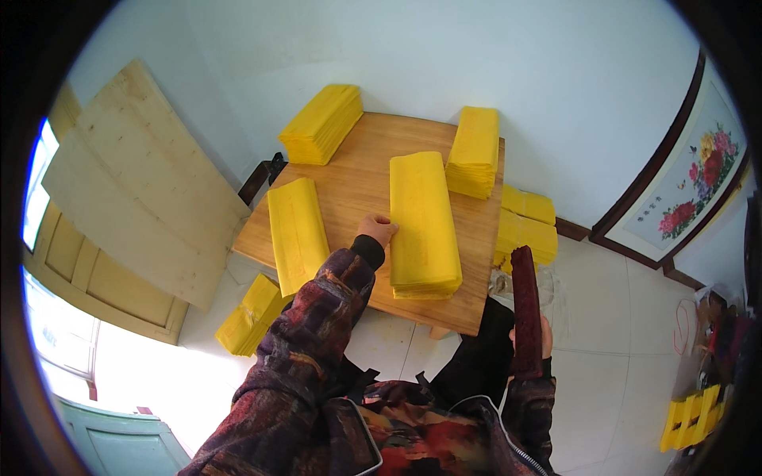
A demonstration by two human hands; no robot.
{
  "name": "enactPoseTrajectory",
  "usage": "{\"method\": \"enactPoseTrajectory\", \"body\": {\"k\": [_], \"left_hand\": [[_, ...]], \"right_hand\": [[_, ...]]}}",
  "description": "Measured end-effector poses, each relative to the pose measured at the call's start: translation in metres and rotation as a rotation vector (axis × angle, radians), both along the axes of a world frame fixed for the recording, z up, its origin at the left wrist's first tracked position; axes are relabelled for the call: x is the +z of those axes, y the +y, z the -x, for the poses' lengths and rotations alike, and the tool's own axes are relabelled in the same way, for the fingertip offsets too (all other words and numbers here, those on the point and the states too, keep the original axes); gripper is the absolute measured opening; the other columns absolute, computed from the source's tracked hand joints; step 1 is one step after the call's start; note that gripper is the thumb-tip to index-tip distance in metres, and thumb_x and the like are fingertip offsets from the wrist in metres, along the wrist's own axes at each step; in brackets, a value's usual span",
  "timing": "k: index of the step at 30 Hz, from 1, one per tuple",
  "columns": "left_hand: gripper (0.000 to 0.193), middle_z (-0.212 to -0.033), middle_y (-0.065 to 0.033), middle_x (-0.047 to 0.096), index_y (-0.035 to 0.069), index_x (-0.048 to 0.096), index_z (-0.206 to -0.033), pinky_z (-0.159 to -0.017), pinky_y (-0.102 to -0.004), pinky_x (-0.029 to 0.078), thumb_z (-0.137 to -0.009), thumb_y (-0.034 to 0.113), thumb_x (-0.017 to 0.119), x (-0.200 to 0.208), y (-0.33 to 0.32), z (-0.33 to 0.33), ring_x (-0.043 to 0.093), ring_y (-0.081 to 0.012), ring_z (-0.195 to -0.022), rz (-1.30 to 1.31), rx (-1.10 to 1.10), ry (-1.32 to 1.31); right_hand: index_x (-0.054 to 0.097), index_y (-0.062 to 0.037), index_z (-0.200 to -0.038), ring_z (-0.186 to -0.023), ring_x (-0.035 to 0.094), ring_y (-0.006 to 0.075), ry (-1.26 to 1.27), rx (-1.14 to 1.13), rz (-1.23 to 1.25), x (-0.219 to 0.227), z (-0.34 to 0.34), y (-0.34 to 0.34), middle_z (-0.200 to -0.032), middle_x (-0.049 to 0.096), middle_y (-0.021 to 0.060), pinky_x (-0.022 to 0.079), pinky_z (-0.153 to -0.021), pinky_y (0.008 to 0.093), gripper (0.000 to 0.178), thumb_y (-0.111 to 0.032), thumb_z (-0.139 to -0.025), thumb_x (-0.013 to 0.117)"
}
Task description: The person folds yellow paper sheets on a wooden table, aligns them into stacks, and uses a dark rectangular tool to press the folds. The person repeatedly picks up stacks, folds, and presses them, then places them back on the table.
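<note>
Yellow stack (422, 218) touches left grip (377, 228); right grip (546, 338) wraps maroon bar (525, 305).

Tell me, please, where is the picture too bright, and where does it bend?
Head view: glare washes out the window and nearby floor at left; also head view: the framed flower picture bends toward the right edge.

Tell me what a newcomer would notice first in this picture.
The four yellow stacks on the wooden table jump out, with the left hand at the left edge of the front right one. Next comes the dark red bar in the right hand, just right of the table. Far right, a framed flower picture shows against the wall.
</note>
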State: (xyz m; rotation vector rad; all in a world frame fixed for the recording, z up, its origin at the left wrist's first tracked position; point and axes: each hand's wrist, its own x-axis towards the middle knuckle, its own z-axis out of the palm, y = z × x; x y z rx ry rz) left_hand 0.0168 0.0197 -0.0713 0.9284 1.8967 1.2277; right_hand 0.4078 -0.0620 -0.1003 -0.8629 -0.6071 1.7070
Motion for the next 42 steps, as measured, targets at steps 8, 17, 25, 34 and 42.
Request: {"method": "enactPoseTrajectory", "body": {"k": [8, 17, 25, 34, 42], "left_hand": [[0.016, -0.063, -0.0051, 0.058, 0.002, 0.060, -0.079, -0.041, -0.0278, 0.041, -0.076, 0.016, 0.065, 0.011, 0.007, -0.001, 0.055, -0.0134, -0.052, 0.136, -0.068, -0.074], [0.023, -0.082, -0.0116, 0.063, -0.002, 0.057, -0.099, -0.058, -0.0309, 0.049, -0.077, 0.001, 0.051, -0.008, 0.020, 0.005, 0.060, -0.0194, -0.067, -0.086, -0.138, -0.090], [0.038, -0.100, -0.0126, 0.061, 0.000, 0.048, -0.118, -0.076, -0.0284, 0.049, -0.081, -0.007, 0.046, -0.005, -0.016, 0.002, 0.061, -0.0186, -0.087, -0.415, -0.061, -0.558], [0.044, -0.097, -0.0082, 0.062, 0.003, 0.043, -0.126, -0.074, -0.0281, 0.049, -0.083, -0.003, 0.050, 0.008, -0.101, 0.111, 0.060, -0.0167, -0.084, -0.346, 0.071, -0.405], [0.042, -0.102, -0.0098, 0.062, 0.006, 0.045, -0.125, -0.070, -0.0295, 0.052, -0.084, -0.002, 0.042, -0.026, -0.145, 0.209, 0.063, -0.0186, -0.080, -0.286, 0.166, -0.485]], "right_hand": [[0.054, -0.0062, -0.096, -0.045, 0.050, 0.0171, 0.083, -0.060, 0.081, -0.030, -0.006, 0.005, -0.064, 0.055, 0.0081, 0.040, -0.036, 0.0272, 0.040, -0.043, -0.093, 0.038], [0.055, -0.0043, -0.097, -0.047, 0.053, 0.0188, -0.084, -0.031, 0.008, -0.048, -0.025, 0.002, -0.064, 0.057, 0.0099, 0.040, -0.036, 0.0269, 0.046, -0.045, -0.093, 0.034], [0.054, -0.0002, -0.093, -0.046, 0.048, 0.0189, -0.040, 0.094, -0.090, -0.025, -0.025, 0.007, -0.063, 0.054, 0.0121, 0.043, -0.039, 0.0287, 0.054, -0.051, -0.091, 0.037], [0.052, -0.0024, -0.097, -0.046, 0.048, 0.0219, 0.320, 0.130, -0.084, 0.005, 0.002, 0.008, -0.065, 0.054, 0.0140, 0.040, -0.035, 0.0304, 0.050, -0.049, -0.094, 0.032], [0.051, -0.0006, -0.091, -0.043, 0.051, 0.0208, 0.222, 0.107, -0.014, 0.033, 0.021, 0.002, -0.066, 0.055, 0.0140, 0.042, -0.033, 0.0293, 0.054, -0.050, -0.093, 0.030]]}}
